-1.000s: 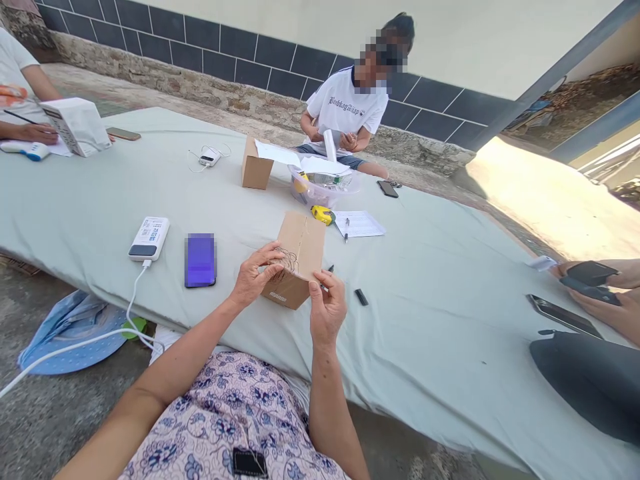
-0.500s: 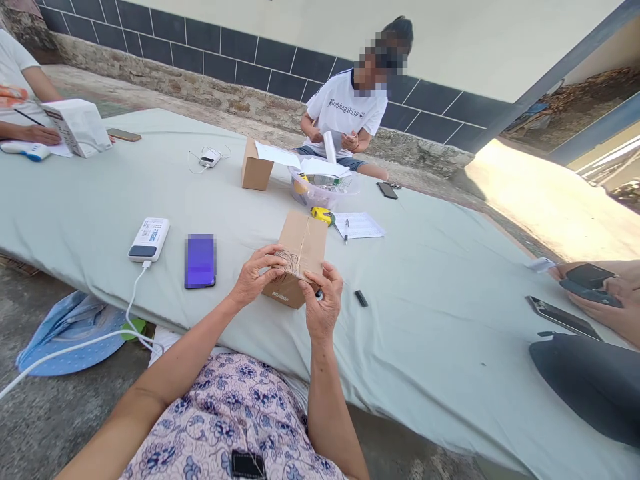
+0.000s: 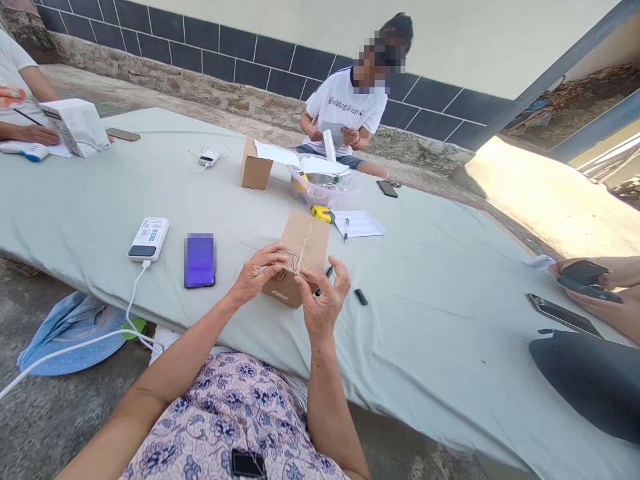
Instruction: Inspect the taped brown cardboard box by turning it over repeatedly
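Note:
A small brown cardboard box (image 3: 306,233) stands on the cloth in front of me. A pale, uneven line runs along the middle of its top, and fine dark looping lines lie near its front left corner; I cannot tell whether they are drawn or thread. My left hand (image 3: 257,273) has its thumb and fingers closed at the box's top left edge. My right hand (image 3: 323,293) pinches at the top front edge by the pale line, its outer fingers raised. Behind those fingers a dark pen (image 3: 329,273) is partly hidden. A black pen cap (image 3: 361,297) lies right of the box.
Left of me are a purple-screened phone (image 3: 200,261) and a white power bank (image 3: 149,239) with a cable. Beyond the box lie a yellow tape measure (image 3: 323,213), a paper sheet (image 3: 367,224) and a plastic basin (image 3: 317,195). Other people sit around the table.
My right hand has shifted slightly left along the box's front edge, its outer fingers lifting and showing more of the pen. The box has turned slightly. The person opposite now holds a sheet up.

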{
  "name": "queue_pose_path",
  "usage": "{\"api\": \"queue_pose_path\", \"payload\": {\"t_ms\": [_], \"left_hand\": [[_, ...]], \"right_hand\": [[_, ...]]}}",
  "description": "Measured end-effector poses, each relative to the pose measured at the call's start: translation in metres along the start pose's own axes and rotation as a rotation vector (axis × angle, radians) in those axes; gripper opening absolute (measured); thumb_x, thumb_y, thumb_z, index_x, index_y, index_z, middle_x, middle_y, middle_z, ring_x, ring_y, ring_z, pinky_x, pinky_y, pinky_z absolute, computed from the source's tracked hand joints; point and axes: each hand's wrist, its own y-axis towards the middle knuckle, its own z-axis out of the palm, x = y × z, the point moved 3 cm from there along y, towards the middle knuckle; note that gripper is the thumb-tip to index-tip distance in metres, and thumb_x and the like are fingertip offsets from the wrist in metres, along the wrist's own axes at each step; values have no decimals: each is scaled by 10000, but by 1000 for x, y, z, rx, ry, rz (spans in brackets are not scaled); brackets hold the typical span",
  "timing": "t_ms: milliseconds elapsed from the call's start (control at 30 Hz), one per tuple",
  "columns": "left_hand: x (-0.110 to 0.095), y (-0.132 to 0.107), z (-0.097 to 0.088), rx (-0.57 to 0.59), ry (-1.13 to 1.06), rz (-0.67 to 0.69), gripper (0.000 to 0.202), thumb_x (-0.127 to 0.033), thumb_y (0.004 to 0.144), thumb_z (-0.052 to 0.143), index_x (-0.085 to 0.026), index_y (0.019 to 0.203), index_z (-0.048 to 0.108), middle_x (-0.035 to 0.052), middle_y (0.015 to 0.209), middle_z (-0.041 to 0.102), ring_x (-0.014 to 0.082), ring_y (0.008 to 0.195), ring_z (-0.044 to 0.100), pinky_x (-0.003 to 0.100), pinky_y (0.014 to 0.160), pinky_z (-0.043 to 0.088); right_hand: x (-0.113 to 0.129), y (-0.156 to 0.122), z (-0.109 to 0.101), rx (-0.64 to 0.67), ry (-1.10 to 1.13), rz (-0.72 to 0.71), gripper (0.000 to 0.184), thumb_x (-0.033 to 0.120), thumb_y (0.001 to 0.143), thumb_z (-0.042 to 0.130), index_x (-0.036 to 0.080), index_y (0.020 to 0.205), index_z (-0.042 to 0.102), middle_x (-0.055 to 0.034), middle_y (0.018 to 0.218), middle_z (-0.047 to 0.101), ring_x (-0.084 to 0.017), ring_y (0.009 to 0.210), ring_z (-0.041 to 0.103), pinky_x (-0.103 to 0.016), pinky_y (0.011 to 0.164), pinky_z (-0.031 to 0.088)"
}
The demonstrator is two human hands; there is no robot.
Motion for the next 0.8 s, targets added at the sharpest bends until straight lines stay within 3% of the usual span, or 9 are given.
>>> {"api": "queue_pose_path", "payload": {"t_ms": [133,400,667,800], "left_hand": [[2,0,1,-13,-77,-37,307,-506,854,713,-218,957,682,120,1406,627,250,1273,604,379,963,544],[2,3,-3,-14,-142,-18,297,-495,834,745,-199,813,730,123,1287,692,257,1291,596,439,1130,435],[1,3,-4,17,-225,-84,297,-494,831,749,-200,811,713,107,1314,671,265,1319,560,421,1122,419],[3,2,-3,1,-210,-104,302,-498,841,730,-197,836,701,116,1355,648,270,1305,569,390,1024,482]], "right_hand": [[6,3,7,55,6,-78,170,402,909,659,266,878,756,-81,1287,593,-277,1356,476,-542,1139,385],[1,1,9,93,112,-16,171,393,911,665,257,869,760,-73,1231,624,-240,1243,558,-506,1110,432],[-2,1,8,122,208,-8,166,380,912,663,246,879,757,-77,1229,613,-218,1235,574,-451,1099,468],[-11,-5,5,105,188,61,268,426,889,677,236,1075,711,-109,1368,553,-254,1359,510,-490,1140,439]]}}
